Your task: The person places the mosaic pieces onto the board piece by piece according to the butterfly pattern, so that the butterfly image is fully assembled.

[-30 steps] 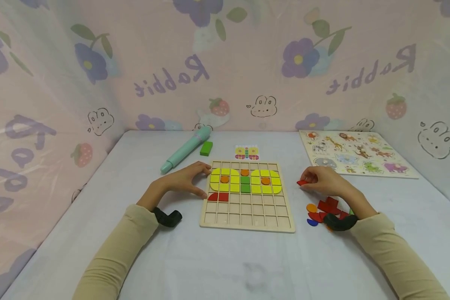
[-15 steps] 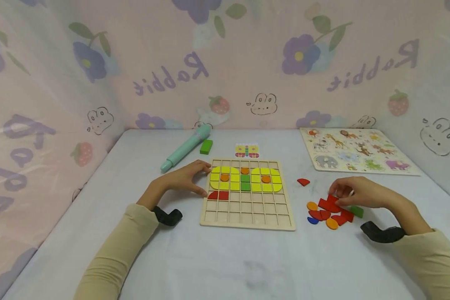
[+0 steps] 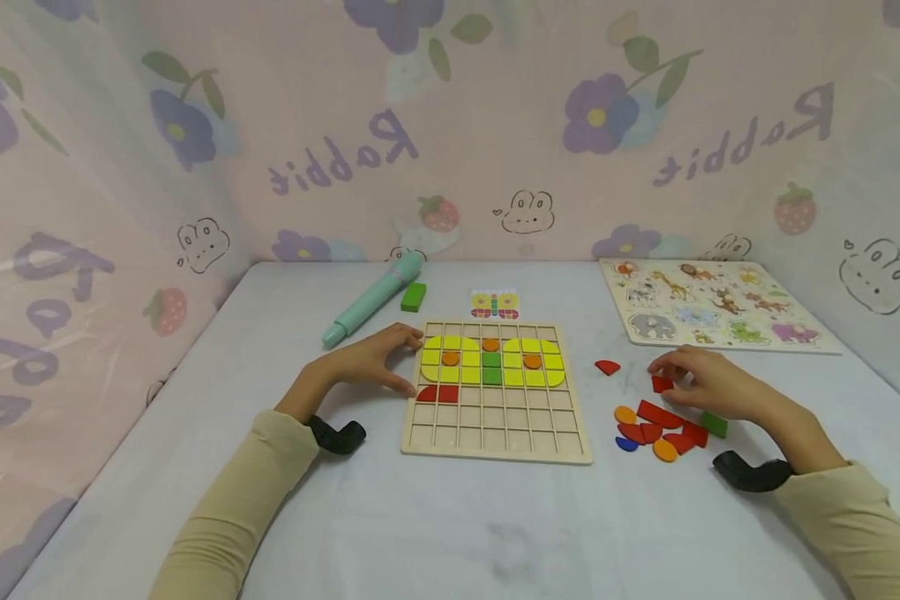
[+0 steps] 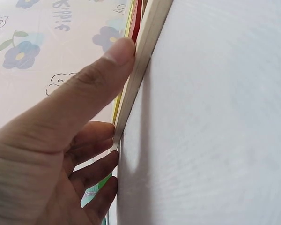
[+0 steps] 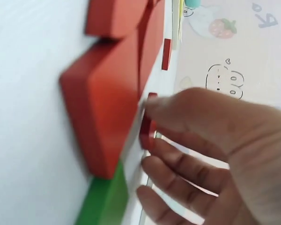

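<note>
A wooden grid board (image 3: 495, 442) lies on the table with yellow, orange and green pieces in its upper rows. Two red pieces (image 3: 438, 393) sit at the left of a lower row. Along the board's left edge rests my left hand (image 3: 363, 360), its thumb and fingertips touching the side, as the left wrist view also shows. My right hand (image 3: 708, 382) pinches a small red block (image 3: 662, 383) between thumb and fingers, just behind a loose pile of red pieces (image 3: 658, 414). Apart from the pile lies a red quarter-round piece (image 3: 607, 367).
Orange discs (image 3: 665, 451), a blue piece (image 3: 626, 444) and a green block (image 3: 714, 424) lie by the pile. Behind the board are a pattern card (image 3: 494, 305), a mint-green tube (image 3: 371, 302) and another green block (image 3: 413, 297). An animal puzzle (image 3: 720, 302) lies back right.
My right hand lets go of the red quarter-round piece beside the board, moves right to the pile and lifts a red block from it. The left hand stays at the board's edge.
</note>
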Demonstrator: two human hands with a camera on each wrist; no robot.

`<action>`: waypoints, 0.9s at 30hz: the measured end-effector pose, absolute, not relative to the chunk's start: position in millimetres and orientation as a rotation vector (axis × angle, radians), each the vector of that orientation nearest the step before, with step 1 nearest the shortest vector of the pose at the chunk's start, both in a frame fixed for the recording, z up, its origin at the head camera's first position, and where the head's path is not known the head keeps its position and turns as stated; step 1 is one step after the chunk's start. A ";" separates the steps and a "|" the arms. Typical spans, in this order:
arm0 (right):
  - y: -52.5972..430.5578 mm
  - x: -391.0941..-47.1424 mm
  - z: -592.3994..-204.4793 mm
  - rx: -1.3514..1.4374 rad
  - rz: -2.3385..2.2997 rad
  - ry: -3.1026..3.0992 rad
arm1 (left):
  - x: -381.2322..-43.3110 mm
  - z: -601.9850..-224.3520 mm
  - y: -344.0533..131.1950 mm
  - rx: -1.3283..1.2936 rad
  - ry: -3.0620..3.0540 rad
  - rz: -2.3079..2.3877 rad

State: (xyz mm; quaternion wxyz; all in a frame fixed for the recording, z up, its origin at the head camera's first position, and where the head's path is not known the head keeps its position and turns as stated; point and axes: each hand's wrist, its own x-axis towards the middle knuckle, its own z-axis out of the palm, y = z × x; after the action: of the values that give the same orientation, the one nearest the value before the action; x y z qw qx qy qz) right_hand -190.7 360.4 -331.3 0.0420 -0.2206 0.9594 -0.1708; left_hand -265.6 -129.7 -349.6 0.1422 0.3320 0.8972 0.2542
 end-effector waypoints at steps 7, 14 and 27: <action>357.1 -190.9 -330.6 -0.660 -0.527 3.018 | -266.7 -348.4 -128.9 0.982 2.582 0.720; 298.6 -199.5 -312.3 -0.791 -0.634 3.177 | -268.4 -347.0 -129.9 0.978 2.588 0.723; 158.6 -202.5 -316.6 -0.945 -0.793 2.993 | -265.3 -347.3 -130.5 0.979 2.571 0.756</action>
State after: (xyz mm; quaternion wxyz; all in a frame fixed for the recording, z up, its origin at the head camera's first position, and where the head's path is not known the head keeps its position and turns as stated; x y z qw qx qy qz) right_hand -202.5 158.6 -316.6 -0.0477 -0.2915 0.9236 -0.2446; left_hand -265.3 -130.5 -347.3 0.1440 0.3395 0.8917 0.2623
